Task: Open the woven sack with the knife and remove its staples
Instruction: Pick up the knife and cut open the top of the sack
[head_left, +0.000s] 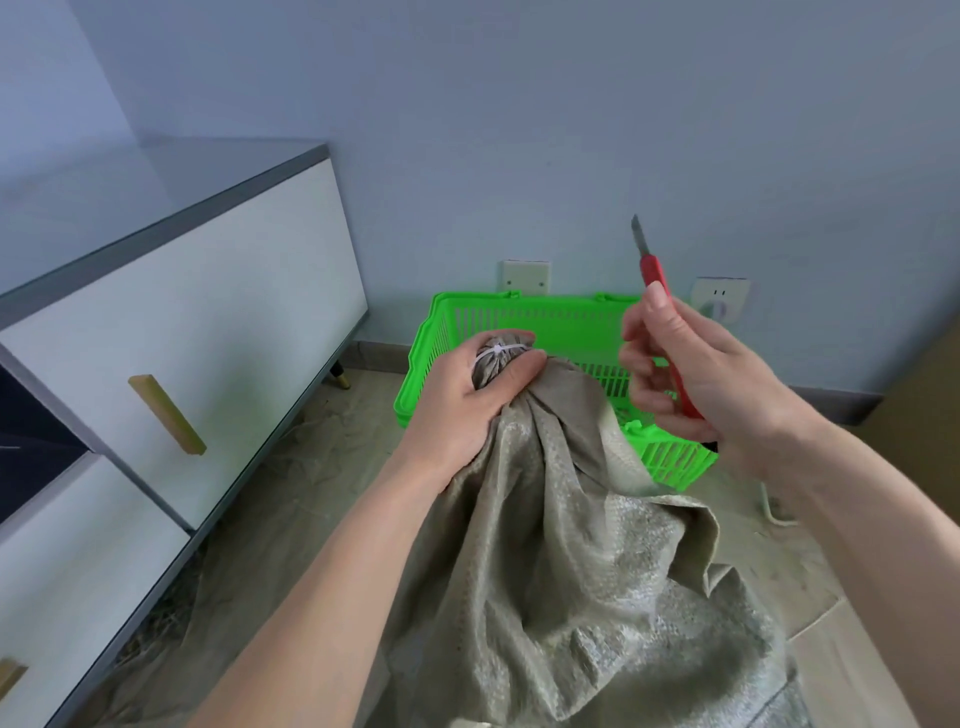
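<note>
Now the left hand (470, 395) grips the neck of the woven sack (561, 545) just under its white tie (500, 352). To its right, apart from the sack, the right hand (696, 379) holds the red knife (655, 275) with the blade pointing up. So the knife hand must cross left to reach the tie.

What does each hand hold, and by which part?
The left hand grips the sack at its gathered neck, just below the white tie. The right hand holds the knife by its red handle, blade up.
</note>
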